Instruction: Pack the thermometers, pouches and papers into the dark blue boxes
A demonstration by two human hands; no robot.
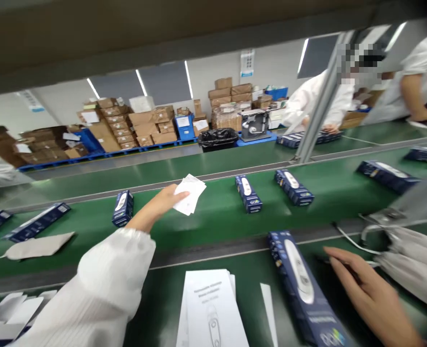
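Note:
My left hand reaches out over the green conveyor belt and pinches a few small white paper leaflets, slightly fanned. My right hand is low at the right, its fingers stretched out and a little apart, with nothing visible in it. Beside it on the near worktop lies a long blue box with a picture of a white device on its lid. To the left of that box is a stack of white instruction booklets, with a white paper strip between them.
Along the belt lie several blue boxes, such as one box right of my left hand, and a pale fabric pouch. More pouches and a white cable lie at right. A metal post rises beyond; co-workers sit across.

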